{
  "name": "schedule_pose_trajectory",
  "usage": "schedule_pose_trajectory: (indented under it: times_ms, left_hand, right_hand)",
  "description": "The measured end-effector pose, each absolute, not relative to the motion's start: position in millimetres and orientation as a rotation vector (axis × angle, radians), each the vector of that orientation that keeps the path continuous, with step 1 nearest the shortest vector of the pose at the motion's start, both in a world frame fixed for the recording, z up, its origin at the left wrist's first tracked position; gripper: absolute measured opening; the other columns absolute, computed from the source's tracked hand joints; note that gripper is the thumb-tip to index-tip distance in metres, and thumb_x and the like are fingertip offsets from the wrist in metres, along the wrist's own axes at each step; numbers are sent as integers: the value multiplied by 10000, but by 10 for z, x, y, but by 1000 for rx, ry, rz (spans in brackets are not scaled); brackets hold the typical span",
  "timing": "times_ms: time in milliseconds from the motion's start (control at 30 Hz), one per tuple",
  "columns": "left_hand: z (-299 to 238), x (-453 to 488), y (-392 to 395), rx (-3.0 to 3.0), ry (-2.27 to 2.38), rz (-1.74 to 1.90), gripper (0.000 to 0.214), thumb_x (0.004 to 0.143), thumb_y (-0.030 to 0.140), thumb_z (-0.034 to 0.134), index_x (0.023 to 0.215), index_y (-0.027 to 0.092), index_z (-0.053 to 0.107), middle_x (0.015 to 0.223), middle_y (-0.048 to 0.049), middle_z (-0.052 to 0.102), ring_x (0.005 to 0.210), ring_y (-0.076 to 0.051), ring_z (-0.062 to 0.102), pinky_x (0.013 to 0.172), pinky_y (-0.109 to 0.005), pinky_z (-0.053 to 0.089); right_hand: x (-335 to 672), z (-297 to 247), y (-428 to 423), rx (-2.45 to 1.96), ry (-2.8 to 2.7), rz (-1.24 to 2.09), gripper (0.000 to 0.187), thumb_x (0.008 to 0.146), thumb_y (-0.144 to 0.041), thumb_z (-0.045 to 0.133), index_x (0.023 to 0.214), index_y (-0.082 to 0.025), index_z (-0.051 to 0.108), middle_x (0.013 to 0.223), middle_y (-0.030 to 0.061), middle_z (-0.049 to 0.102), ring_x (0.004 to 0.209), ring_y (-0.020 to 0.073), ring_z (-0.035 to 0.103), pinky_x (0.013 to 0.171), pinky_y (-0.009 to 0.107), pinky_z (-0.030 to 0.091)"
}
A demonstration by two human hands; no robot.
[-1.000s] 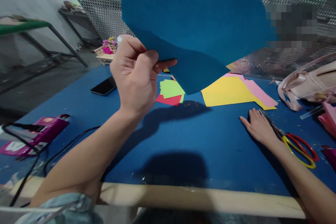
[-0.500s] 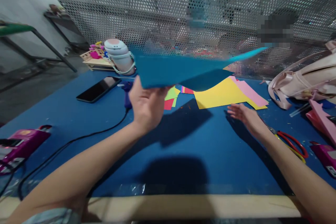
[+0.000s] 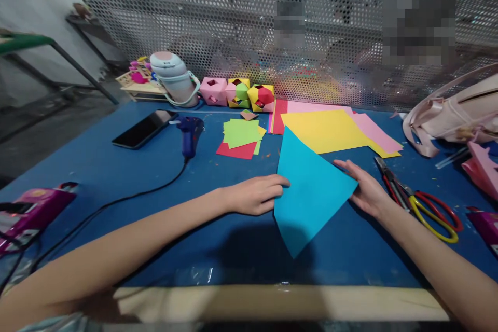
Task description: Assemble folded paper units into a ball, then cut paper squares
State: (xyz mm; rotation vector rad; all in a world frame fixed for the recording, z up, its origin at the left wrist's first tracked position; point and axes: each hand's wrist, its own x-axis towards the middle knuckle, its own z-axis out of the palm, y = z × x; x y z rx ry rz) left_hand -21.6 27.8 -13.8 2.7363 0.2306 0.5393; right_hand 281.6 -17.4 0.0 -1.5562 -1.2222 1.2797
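Note:
A bright blue sheet of paper is before me, bent or curled so that one point faces right and another faces down toward me. My left hand grips its left edge, the fingertips lying over the paper and the thumb hidden. At the paper's right corner is my right hand, fingers stretched out and the corner lying against the palm side. To the right of that hand lie scissors with red and yellow handles and a dark cutter.
Yellow paper and pink sheets lie behind. Small green paper pieces rest on red ones. A blue glue gun trails a cord. Folded paper shapes, a flask, a phone and a bag stand or lie around.
The blue paper has come down from in front of the mesh to near the table. My left hand has lowered rightward with it, and the right hand now meets its corner.

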Motion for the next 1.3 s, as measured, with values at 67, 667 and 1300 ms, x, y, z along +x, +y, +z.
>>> schedule_pose_trajectory:
  times_ms: [67, 667, 1300]
  left_hand:
    - [-161, -273, 282, 2727, 276, 562, 96, 867, 114, 419, 887, 180, 487, 1213, -179, 581, 1156, -237, 558, 925, -391, 518]
    - [-52, -300, 288, 2274, 612, 798, 110, 837, 117, 436, 759, 194, 433, 1105, -119, 654, 987, -190, 619, 830, -356, 495]
    - [31, -189, 198, 2062, 880, 808, 273, 797, 233, 520, 1061, 177, 561, 1219, -96, 615, 1174, -242, 537, 1031, -395, 398]
  right_hand:
    - [2865, -55, -278, -1508, -1240, 1308, 614, 925, -616, 262, 1241, -174, 548, 1233, 149, 647, 1107, 291, 640, 880, 441, 571]
    - [2853, 148, -560, -1387, -2306, 621, 602, 840, -385, 591, 1397, -234, 419, 1511, 116, 372, 1385, 302, 347, 1084, 546, 358]
    - [2811, 166, -320, -1552, -2074, 373, 221, 850, -342, 573, 960, -199, 700, 887, 57, 749, 742, 212, 690, 662, 307, 522]
